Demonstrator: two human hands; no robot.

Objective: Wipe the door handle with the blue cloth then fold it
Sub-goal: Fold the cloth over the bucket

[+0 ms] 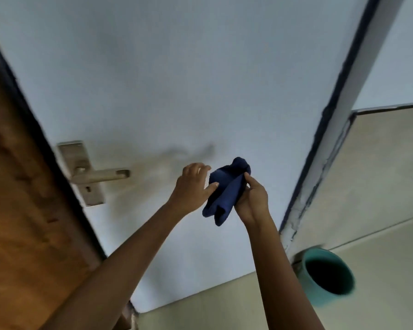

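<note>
A dark blue cloth (pixel 227 190) hangs bunched and partly doubled over in front of the pale door (pixel 177 79). My right hand (pixel 253 198) pinches its right edge between thumb and fingers. My left hand (pixel 193 184) is at the cloth's left side, thumb touching the fabric and fingers spread behind it. The metal lever door handle (pixel 100 175) on its long backplate sits well to the left of both hands, untouched. Grey smudges mark the door around the handle.
A brown wooden door frame (pixel 22 210) runs down the left side. A dark-edged pale frame strip (pixel 332 115) borders the door on the right. A teal bucket (pixel 327 277) stands on the beige tiled floor (pixel 379 186) at lower right.
</note>
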